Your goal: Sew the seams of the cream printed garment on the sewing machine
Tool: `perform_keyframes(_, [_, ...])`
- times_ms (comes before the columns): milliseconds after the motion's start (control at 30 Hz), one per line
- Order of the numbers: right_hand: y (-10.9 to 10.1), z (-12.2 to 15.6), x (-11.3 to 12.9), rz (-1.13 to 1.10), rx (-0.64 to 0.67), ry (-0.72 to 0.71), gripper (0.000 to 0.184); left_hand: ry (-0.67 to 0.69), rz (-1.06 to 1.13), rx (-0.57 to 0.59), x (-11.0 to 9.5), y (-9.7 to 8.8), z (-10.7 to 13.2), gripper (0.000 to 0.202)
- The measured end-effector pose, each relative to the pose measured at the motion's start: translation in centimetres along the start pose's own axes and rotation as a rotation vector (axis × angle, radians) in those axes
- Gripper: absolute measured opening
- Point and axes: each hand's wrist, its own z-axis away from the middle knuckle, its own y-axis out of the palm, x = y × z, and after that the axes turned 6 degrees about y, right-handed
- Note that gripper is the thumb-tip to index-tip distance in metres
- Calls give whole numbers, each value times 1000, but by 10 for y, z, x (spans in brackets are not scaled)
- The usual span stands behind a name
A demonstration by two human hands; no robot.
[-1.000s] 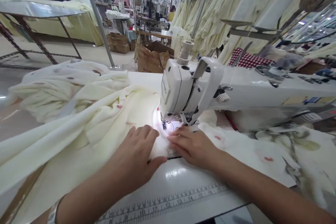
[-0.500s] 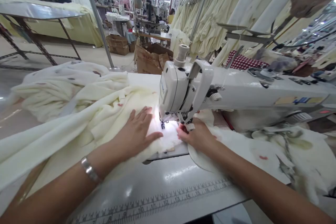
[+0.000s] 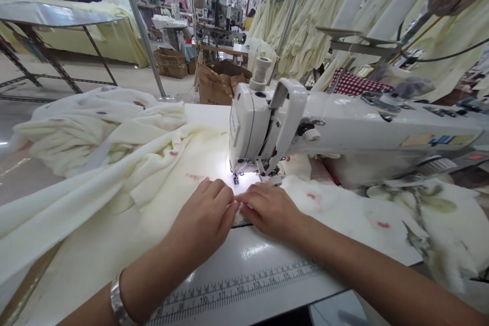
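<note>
Cream fabric [image 3: 153, 198] with small reddish marks spreads over the sewing table, running under the head of a white sewing machine [image 3: 250, 130]. Just in front of the lit presser foot [image 3: 236, 179], my left hand [image 3: 208, 211] pinches the fabric's near edge, its fingers curled together. Against it, fingertips almost touching, my right hand [image 3: 273, 211] also pinches that edge. A silver bracelet [image 3: 119, 300] circles my left wrist. The bit of fabric between the fingertips is mostly hidden.
A ruler scale [image 3: 229, 293] is printed along the table's front. More cloth pieces [image 3: 439, 214] lie at the right. Behind stand cardboard boxes [image 3: 214, 84], thread cones [image 3: 397, 10], hanging cream garments [image 3: 298, 25] and a metal pole [image 3: 137, 25].
My left hand, flat and spread before, has drawn back toward me and curled onto the fabric edge. My right hand has shifted left from beside the needle area to meet it.
</note>
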Motion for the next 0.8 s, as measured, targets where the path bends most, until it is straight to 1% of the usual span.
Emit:
perform_keyframes(100, [3, 2, -3, -1, -16, -52, 20, -12, -33, 46, -1, 7, 3, 10])
perform_keyframes(167, [3, 4, -5, 0, -25, -74, 20, -11, -57, 80, -1, 8, 5, 11])
perform_keyframes(333, [-2, 7, -6, 15, -40, -108, 19, -12, -26, 146, 0, 1, 8, 26])
perform_keyframes(433, [-1, 8, 0, 70, -45, -145, 21, -11, 0, 199, -1, -4, 9, 25])
perform_keyframes(500, [0, 10, 5, 138, -20, -178, 24, -8, 3, 225, -1, -4, 10, 24])
perform_keyframes(567, [0, 11, 9, 185, 25, -172, 27, -9, -1, 242, 0, -3, 11, 24])
perform_keyframes(667, [-1, 9, 7, 189, 58, -102, 29, 11, -37, 233, 8, 0, 9, 22])
perform_keyframes(800, [0, 1, -7, 206, -3, -43, 33, -1, -96, 164, 20, 5, -1, 25])
